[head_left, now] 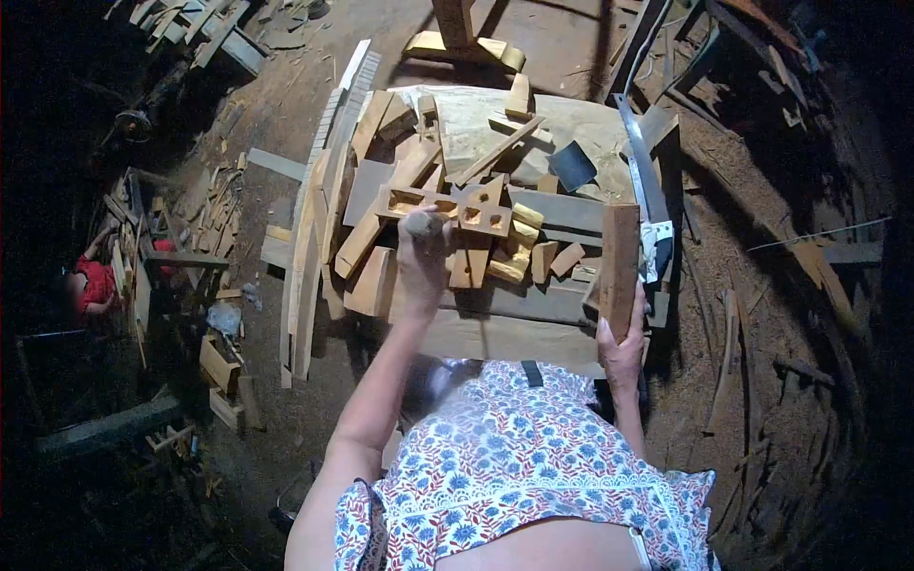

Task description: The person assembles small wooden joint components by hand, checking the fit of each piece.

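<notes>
My left hand (pixel 425 257) is closed round an upright tool whose blunt, round grey handle end (pixel 422 225) faces up; its lower part is hidden. That fist is over a wooden block (pixel 486 220) with rectangular mortises cut into it, which lies across other pieces on the workbench. Further right, my right hand (pixel 624 354) grips the near end of a thick, squared brown wooden bar (pixel 620 257), thumb on one side and fingers on the other. Loose wooden offcuts (pixel 544 259) lie between the two hands.
A metal square (pixel 636 162) lies along the bench's right side. Long wooden strips (pixel 314 247) run down its left side. A dark flat piece (pixel 572 166) is at the back. Another person in a red shirt (pixel 95 284) is at far left. Scrap wood (pixel 224 205) litters the floor.
</notes>
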### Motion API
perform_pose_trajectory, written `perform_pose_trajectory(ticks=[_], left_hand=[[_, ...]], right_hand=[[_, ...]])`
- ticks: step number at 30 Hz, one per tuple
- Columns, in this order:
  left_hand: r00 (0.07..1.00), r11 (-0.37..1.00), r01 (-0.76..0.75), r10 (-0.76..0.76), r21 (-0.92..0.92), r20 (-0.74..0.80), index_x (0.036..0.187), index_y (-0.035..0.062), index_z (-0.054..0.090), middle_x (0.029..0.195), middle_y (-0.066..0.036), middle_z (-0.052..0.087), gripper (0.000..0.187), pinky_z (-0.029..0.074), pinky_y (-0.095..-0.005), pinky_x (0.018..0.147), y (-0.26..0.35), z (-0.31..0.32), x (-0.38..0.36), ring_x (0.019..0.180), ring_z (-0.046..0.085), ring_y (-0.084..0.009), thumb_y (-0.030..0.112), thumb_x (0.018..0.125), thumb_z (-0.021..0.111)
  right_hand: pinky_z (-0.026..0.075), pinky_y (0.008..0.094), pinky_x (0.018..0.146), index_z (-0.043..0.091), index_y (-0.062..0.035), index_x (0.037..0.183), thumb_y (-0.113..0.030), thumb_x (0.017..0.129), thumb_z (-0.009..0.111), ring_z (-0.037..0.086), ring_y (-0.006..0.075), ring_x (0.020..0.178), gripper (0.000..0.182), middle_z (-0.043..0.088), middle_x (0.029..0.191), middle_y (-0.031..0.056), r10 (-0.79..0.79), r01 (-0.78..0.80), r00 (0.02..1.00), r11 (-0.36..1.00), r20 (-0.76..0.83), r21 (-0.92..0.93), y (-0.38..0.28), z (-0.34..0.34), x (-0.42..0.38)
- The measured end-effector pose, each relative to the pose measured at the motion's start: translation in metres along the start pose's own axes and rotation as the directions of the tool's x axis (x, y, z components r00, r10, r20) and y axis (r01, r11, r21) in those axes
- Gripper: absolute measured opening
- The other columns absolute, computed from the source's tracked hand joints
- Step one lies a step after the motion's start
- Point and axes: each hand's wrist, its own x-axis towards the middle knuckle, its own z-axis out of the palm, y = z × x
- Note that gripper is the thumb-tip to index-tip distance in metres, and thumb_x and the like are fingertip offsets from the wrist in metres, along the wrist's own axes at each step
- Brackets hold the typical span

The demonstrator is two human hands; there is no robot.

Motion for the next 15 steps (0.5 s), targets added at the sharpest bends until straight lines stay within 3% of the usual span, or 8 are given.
perform_pose_trajectory(ticks=[2,5,8,9,10,12,13,15], left_hand=[[0.987,0.986,0.162,-0.162,-0.046,0.021,0.110,0.0023,0.048,0.096,-0.011,0.060,0.032,0.048,-0.0320,0.075,-0.010,-0.003,0.008,0.089,0.060,-0.0215,0.010,0.084,0.065],[0.992,0.970,0.111,-0.097,-0.215,0.076,0.110,0.0020,0.048,0.097,-0.011,0.061,0.032,0.048,-0.0323,0.076,-0.012,0.003,0.014,0.088,0.060,-0.0214,0.010,0.084,0.064],[0.998,0.988,0.027,-0.018,-0.150,0.065,0.111,0.0018,0.049,0.098,-0.012,0.061,0.029,0.048,-0.0321,0.075,-0.003,0.018,0.017,0.086,0.061,-0.0205,0.009,0.085,0.062],[0.905,0.474,0.336,-0.401,-0.814,0.140,0.108,0.0006,0.049,0.095,-0.013,0.061,0.025,0.048,-0.0312,0.072,-0.015,0.031,0.015,0.083,0.061,-0.0206,0.006,0.086,0.061],[0.906,0.472,0.337,-0.399,-0.815,0.144,0.108,0.0006,0.049,0.095,-0.013,0.061,0.025,0.048,-0.0312,0.072,-0.022,0.033,0.014,0.083,0.061,-0.0206,0.006,0.086,0.061],[0.971,0.953,0.205,-0.168,-0.225,0.173,0.109,0.0035,0.051,0.099,-0.008,0.061,0.027,0.049,-0.0275,0.076,-0.023,0.031,0.017,0.088,0.060,-0.0160,-0.002,0.084,0.060],[0.986,0.992,0.083,-0.067,-0.096,0.155,0.109,0.0031,0.051,0.096,-0.009,0.062,0.027,0.049,-0.0277,0.074,-0.021,0.031,0.016,0.085,0.061,-0.0160,0.002,0.084,0.061],[0.985,0.998,0.043,-0.035,-0.047,0.167,0.110,0.0031,0.050,0.096,-0.009,0.062,0.028,0.049,-0.0285,0.074,-0.024,0.031,0.016,0.085,0.062,-0.0166,0.003,0.084,0.061]], right_hand=[[0.045,0.0367,0.088,0.021,-0.0145,0.143,-0.014,0.077,0.061,0.057,0.0278,0.104,0.077,0.052,0.123,0.0190,-0.051,0.049,0.998,0.998,-0.024,-0.048,0.000,0.002,0.001],[0.045,0.0365,0.088,0.022,-0.0140,0.143,-0.015,0.077,0.061,0.057,0.0283,0.106,0.077,0.052,0.124,0.0194,-0.021,0.018,0.998,0.998,0.054,0.055,-0.007,0.003,0.008],[0.045,0.0362,0.088,0.021,-0.0141,0.143,-0.015,0.076,0.061,0.057,0.0278,0.107,0.078,0.053,0.122,0.0199,-0.074,0.073,0.997,0.997,0.036,0.015,-0.013,0.004,0.007],[0.046,0.0359,0.087,0.021,-0.0137,0.143,-0.014,0.076,0.061,0.058,0.0276,0.104,0.078,0.054,0.120,0.0199,-0.059,0.058,0.997,0.998,0.042,0.026,-0.015,0.004,0.006],[0.047,0.0356,0.086,0.021,-0.0134,0.143,-0.014,0.076,0.061,0.059,0.0274,0.102,0.078,0.055,0.118,0.0200,-0.045,0.043,0.998,0.998,0.048,0.038,-0.016,0.003,0.006],[0.048,0.0356,0.085,0.021,-0.0132,0.144,-0.014,0.076,0.061,0.060,0.0275,0.098,0.078,0.056,0.117,0.0199,-0.072,0.071,0.997,0.997,0.029,0.019,-0.015,0.002,0.005],[0.048,0.0355,0.083,0.021,-0.0130,0.144,-0.013,0.076,0.061,0.061,0.0275,0.095,0.078,0.057,0.115,0.0197,-0.099,0.099,0.995,0.995,0.015,0.002,-0.014,0.002,0.004],[0.049,0.0350,0.083,0.021,-0.0132,0.144,-0.013,0.076,0.061,0.061,0.0268,0.094,0.079,0.057,0.114,0.0191,-0.113,0.113,0.994,0.993,0.009,0.029,-0.007,0.003,0.004]])
